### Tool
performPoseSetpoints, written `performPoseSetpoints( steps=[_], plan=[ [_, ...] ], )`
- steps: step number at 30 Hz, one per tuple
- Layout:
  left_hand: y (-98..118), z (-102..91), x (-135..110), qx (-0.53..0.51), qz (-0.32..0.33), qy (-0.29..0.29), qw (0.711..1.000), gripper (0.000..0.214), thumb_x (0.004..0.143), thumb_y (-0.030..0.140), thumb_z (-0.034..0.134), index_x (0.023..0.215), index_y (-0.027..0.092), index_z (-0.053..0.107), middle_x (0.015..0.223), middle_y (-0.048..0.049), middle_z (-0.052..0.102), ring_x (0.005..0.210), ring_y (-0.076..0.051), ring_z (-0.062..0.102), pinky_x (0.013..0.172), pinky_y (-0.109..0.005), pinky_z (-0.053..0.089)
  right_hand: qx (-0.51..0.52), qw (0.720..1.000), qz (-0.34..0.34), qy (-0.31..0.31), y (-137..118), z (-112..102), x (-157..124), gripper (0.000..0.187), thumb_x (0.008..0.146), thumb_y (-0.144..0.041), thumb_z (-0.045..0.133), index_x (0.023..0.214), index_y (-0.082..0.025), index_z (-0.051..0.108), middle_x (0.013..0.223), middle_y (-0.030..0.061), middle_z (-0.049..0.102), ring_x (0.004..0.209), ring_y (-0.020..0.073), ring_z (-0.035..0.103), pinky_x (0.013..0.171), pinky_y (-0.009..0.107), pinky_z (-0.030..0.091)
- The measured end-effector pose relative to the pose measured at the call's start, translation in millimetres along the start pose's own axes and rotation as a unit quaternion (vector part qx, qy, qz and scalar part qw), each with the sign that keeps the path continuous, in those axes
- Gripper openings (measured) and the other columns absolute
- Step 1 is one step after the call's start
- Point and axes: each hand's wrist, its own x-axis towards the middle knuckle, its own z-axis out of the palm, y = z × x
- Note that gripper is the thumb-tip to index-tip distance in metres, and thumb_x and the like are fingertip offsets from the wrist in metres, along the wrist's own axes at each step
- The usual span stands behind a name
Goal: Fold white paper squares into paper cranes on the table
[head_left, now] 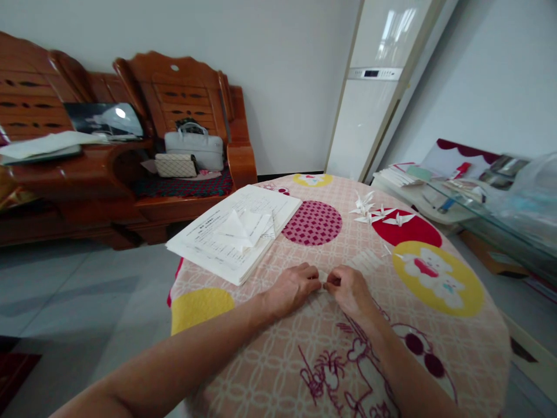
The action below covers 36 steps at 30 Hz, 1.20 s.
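A small piece of white folding paper (322, 276) is pinched between my two hands just above the patterned tablecloth. My left hand (292, 288) is closed on its left side, thumb and fingers together. On the other side my right hand (349, 291) grips it with bent fingertips. Most of the paper is covered by the fingers, so its folds cannot be made out. Several white paper cranes (364, 203) stand beyond my right hand. Left of my hands, loose folded paper pieces (241, 230) lie on a stack of printed sheets (204, 232).
The round table bears a pink tablecloth (270, 360) with coloured circles. To the right is a glass-topped stand (491, 226) with papers and a plastic bag. Wooden chairs (187, 87) holding bags stand at the back left, and a tall white air conditioner (369, 110) behind the table.
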Motion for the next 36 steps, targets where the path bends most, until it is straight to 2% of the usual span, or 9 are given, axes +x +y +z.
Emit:
performPoseSetpoints(
  steps=[4,12,17,25,29,31,33,35,36],
  plan=[
    [2.4,-4.3,-5.3,0.037,0.014,-0.019,0.999,0.02,0.094,0.021,0.047,0.092,0.017,0.067,0.093,-0.0057,0.06,0.087,-0.017,0.052,0.077,-0.026,0.042,-0.005,1.0,-0.014,-0.005,2.9,-4.2,-2.2,0.011,0.07,-0.01,0.059,0.062,-0.014,0.065,0.068,0.0056,0.064,0.066,0.0159,0.057,0.061,0.025,0.037],
    [3.3,-3.5,-8.1,0.019,0.009,-0.017,1.0,0.024,0.095,0.022,0.044,0.099,0.016,0.067,0.095,-0.0064,0.059,0.09,-0.018,0.051,0.08,-0.027,0.042,0.041,0.999,0.015,-0.008,10.4,-8.4,-3.2,0.015,0.065,-0.005,0.055,0.064,-0.016,0.065,0.063,0.0027,0.064,0.061,0.0145,0.057,0.057,0.023,0.036],
    [0.9,-0.8,-7.8,0.011,0.017,-0.013,1.0,0.025,0.095,0.022,0.044,0.1,0.017,0.068,0.093,-0.0064,0.059,0.09,-0.018,0.051,0.08,-0.027,0.042,-0.012,0.999,0.041,0.015,2.5,-4.5,-3.8,0.011,0.073,-0.02,0.064,0.062,-0.016,0.062,0.063,0.0041,0.065,0.06,0.0155,0.055,0.056,0.025,0.033],
    [-2.5,-7.6,-11.8,-0.056,0.013,-0.009,0.998,0.027,0.093,0.014,0.043,0.091,0.014,0.07,0.098,-0.0066,0.062,0.091,-0.016,0.055,0.082,-0.024,0.044,-0.006,0.998,0.059,0.012,2.0,-3.9,-1.9,0.01,0.067,-0.012,0.064,0.059,-0.017,0.062,0.059,0.0013,0.062,0.057,0.0133,0.053,0.054,0.024,0.031],
    [-5.5,-7.9,-15.6,-0.1,0.014,0.011,0.995,0.026,0.086,0.006,0.045,0.082,0.014,0.07,0.099,-0.0071,0.064,0.093,-0.016,0.058,0.082,-0.024,0.045,0.02,0.998,0.061,0.018,3.3,-4.8,-3.9,0.009,0.066,-0.01,0.062,0.059,-0.016,0.063,0.057,0.0008,0.061,0.057,0.0135,0.054,0.054,0.024,0.032],
    [-7.8,-8.7,-16.0,-0.139,-0.002,0.044,0.989,0.025,0.08,0.002,0.048,0.079,0.014,0.069,0.098,-0.0066,0.066,0.092,-0.015,0.06,0.081,-0.024,0.046,0.031,0.997,0.062,0.023,4.2,-4.3,-4.2,0.009,0.066,-0.011,0.061,0.059,-0.016,0.063,0.057,0.0009,0.062,0.057,0.0138,0.055,0.054,0.023,0.032],
    [-9.7,-11.3,-13.1,-0.17,-0.045,0.09,0.98,0.025,0.076,0.001,0.049,0.079,0.015,0.069,0.095,-0.0055,0.067,0.087,-0.014,0.062,0.079,-0.023,0.046,0.039,0.997,0.061,0.024,5.3,-3.7,-3.8,0.008,0.066,-0.011,0.061,0.06,-0.016,0.064,0.058,0.0011,0.063,0.058,0.0139,0.056,0.054,0.023,0.033],
    [-10.9,-14.9,-6.0,-0.171,-0.099,0.123,0.973,0.022,0.078,0.005,0.051,0.086,0.015,0.069,0.092,-0.0052,0.068,0.084,-0.014,0.062,0.076,-0.024,0.046,0.042,0.997,0.057,0.022,6.3,-3.4,-3.4,0.008,0.065,-0.011,0.062,0.06,-0.016,0.064,0.058,0.0011,0.063,0.058,0.014,0.056,0.054,0.023,0.033],
    [-11.3,-16.3,-1.0,-0.162,-0.115,0.119,0.973,0.021,0.081,0.011,0.053,0.095,0.015,0.069,0.095,-0.0058,0.068,0.087,-0.015,0.062,0.077,-0.024,0.046,0.043,0.997,0.055,0.022,6.7,-3.3,-3.4,0.008,0.066,-0.011,0.062,0.06,-0.017,0.064,0.058,0.0009,0.063,0.058,0.0139,0.056,0.054,0.023,0.033]
  ],
)
